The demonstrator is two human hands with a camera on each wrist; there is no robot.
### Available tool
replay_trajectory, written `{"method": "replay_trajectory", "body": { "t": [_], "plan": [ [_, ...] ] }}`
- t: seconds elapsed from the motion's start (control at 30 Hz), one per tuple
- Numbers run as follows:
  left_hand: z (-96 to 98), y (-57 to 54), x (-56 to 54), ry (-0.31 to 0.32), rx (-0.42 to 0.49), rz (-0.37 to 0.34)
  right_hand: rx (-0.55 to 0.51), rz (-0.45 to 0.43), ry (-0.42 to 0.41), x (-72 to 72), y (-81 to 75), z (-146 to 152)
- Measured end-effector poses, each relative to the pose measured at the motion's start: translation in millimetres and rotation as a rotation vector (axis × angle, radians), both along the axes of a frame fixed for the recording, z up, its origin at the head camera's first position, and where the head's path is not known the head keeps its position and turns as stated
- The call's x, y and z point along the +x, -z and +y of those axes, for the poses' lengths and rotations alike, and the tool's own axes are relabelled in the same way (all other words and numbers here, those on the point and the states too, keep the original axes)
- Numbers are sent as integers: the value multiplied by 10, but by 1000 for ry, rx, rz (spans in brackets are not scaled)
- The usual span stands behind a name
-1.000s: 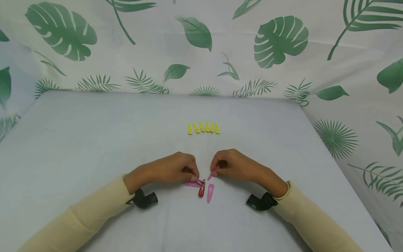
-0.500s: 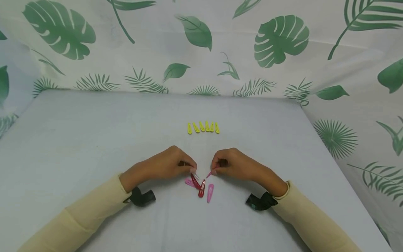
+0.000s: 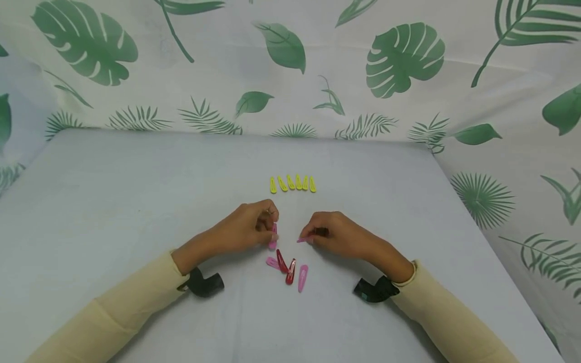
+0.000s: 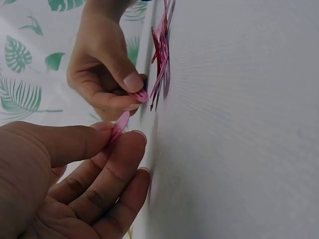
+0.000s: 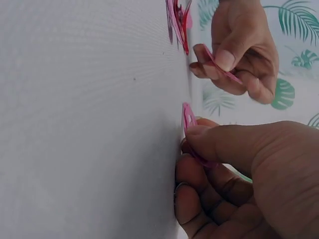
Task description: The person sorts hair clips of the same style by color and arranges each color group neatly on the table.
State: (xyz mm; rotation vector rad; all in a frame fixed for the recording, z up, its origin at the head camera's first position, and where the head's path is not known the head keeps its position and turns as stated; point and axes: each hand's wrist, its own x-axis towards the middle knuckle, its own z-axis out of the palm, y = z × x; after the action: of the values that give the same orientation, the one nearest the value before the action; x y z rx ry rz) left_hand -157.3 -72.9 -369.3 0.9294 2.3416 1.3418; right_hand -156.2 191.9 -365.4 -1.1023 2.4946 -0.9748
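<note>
1. The left-hand clip [image 3: 273,245] is a slim pink hair clip with a long drop shape. In the head view its rounded end points towards the person; the left wrist view shows it slightly tilted, one end jutting past the digits.
2. The right-hand clip [image 3: 301,240] is also pink and narrow. The right wrist view shows a long cut-out in its body; the head view shows one end pointing towards the other hand.
3. The left hand [image 3: 250,228] pinches its clip between thumb and forefinger, the remaining fingers loosely bent, just above the counter [image 3: 136,212].
4. The right hand [image 3: 343,235] pinches its clip the same way, its other fingers curled in. Whether these fingers touch the counter, I cannot tell. The two hands face each other, near but apart.
5. On the counter, nearer the person, lie a left red clip [image 3: 281,260] and a right red clip [image 3: 290,273], both shiny, their lower parts meeting. A left pink clip [image 3: 273,262] lies against the left red one; a right pink clip [image 3: 303,278] lies just beside the right red one.
6. Beyond the hands, six yellow clips [image 3: 291,183] lie in a row, rounded ends towards the person.
</note>
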Motion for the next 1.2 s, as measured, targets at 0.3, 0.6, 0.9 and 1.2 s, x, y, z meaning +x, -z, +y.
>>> {"method": "replay_trajectory", "body": {
  "t": [0.3, 0.6, 0.9, 1.2],
  "plan": [
    [12, 5, -61, -90, -56, 78, 30, 78, 69, -16, -66, -30],
    [-17, -34, -88, -178, -113, 123, 12, 45, 121, -70, -102, -79],
    [28, -17, -133, -231, -86, 137, -79, 43, 135, -182, -76, -148],
    [79, -29, -213, -328, -28, 122, -126, 55, 179, -256, -84, -208]
  ]
}}
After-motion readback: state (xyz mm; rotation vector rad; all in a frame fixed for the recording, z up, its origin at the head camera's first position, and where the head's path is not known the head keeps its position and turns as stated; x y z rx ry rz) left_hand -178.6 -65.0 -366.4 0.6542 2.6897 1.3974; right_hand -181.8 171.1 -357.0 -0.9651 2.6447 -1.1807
